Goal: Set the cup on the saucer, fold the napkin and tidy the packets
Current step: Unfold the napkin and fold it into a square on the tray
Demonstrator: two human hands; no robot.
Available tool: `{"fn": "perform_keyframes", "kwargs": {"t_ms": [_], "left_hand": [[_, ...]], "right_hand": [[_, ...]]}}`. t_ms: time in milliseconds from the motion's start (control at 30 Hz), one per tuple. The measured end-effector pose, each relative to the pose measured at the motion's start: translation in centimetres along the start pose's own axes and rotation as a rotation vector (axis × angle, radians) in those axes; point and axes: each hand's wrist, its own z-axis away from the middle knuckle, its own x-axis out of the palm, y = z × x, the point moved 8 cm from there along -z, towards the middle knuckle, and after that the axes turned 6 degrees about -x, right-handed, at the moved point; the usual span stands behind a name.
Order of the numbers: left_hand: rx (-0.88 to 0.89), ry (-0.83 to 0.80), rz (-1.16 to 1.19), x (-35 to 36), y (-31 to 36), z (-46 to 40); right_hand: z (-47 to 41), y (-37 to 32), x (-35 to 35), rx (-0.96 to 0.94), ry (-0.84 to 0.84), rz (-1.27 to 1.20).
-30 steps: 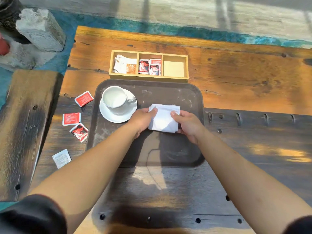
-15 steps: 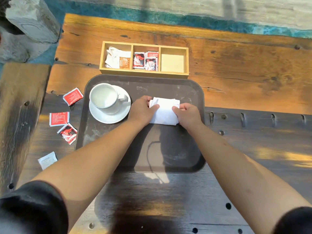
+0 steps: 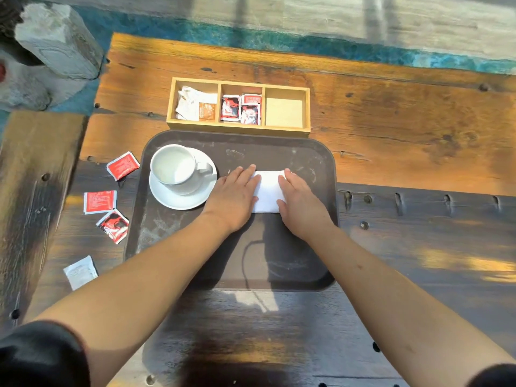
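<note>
A white cup (image 3: 173, 166) stands on a white saucer (image 3: 178, 199) at the left of a dark brown tray (image 3: 307, 152). To its right a folded white napkin (image 3: 268, 191) lies flat on the tray. My left hand (image 3: 233, 198) presses flat on the napkin's left side, and my right hand (image 3: 300, 202) presses flat on its right side, fingers stretched out. Three red packets (image 3: 122, 165) (image 3: 100, 201) (image 3: 113, 226) and a white packet (image 3: 81, 272) lie loose on the table left of the tray.
A wooden three-part box (image 3: 238, 129) sits just behind the tray: white and orange packets on the left, red packets in the middle, the right part bare. A grey stone block (image 3: 55, 40) stands at the far left, off the table.
The napkin has been folded narrower and laid flat. Both hands went from pinching its edges to pressing down on it with flat palms.
</note>
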Motion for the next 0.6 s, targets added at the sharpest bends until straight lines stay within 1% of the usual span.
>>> {"fn": "perform_keyframes", "kwargs": {"t_ms": [267, 433, 600], "left_hand": [[-0.073, -0.156, -0.012, 1.7, -0.2, -0.7], [-0.087, -0.181, -0.023, 1.6, 0.2, -1.0], [-0.09, -0.177, 0.029, 0.8, 0.4, -1.0]], "right_hand": [[-0.4, 0.8, 1.8, 0.018, -0.11, 0.095], [-0.6, 0.6, 1.9, 0.046, -0.11, 0.121], [-0.7, -0.1, 1.1, 0.053, -0.135, 0.155]]}}
